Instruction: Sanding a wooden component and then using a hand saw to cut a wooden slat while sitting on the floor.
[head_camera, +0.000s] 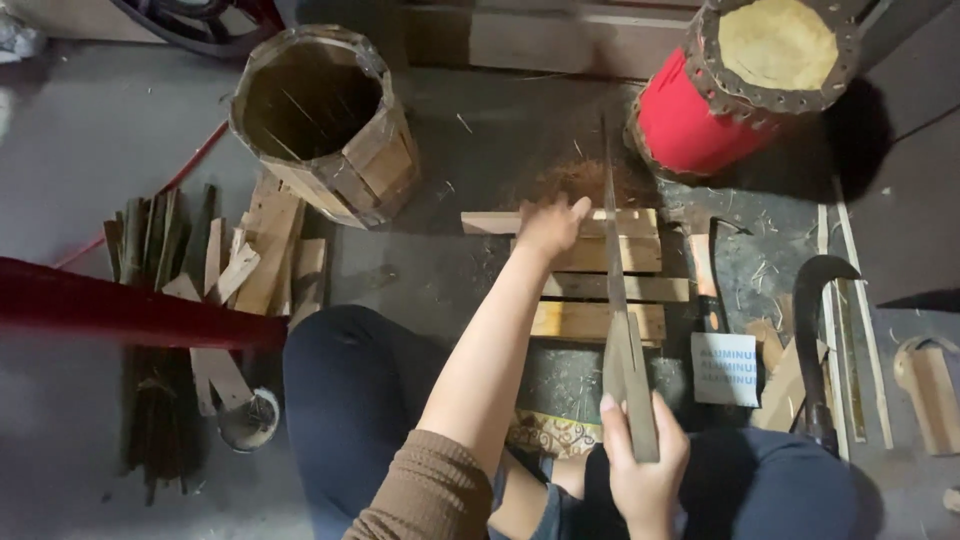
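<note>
A grey floor (90, 130) fills the frame, with the person's dark-clad legs at the bottom centre. In the upper middle-left stands a wooden barrel (325, 120) of staves, open at the top and tilted. At the upper right stands a red drum (745, 85) with a pale skin head and a studded rim. At the left, a bundle of dark sticks (155, 330) lies beside a heap of pale wood offcuts (265, 255), and a red bar (120, 310) crosses over them.

In the centre lie wooden slats (590, 290), side by side across the frame. Across them runs a long thin strip (612, 240), reaching from the lower centre up toward the drum. The right hand (640, 470), at the bottom centre, has its fingers clamped on the strip's wider near end. The left hand (550, 225), arm stretched up the middle, rests on the uppermost slat with fingers together, just beside the strip.

Right of the slats lie a hammer (705, 275), a small white box (724, 368) and a curved dark blade (812, 330).
</note>
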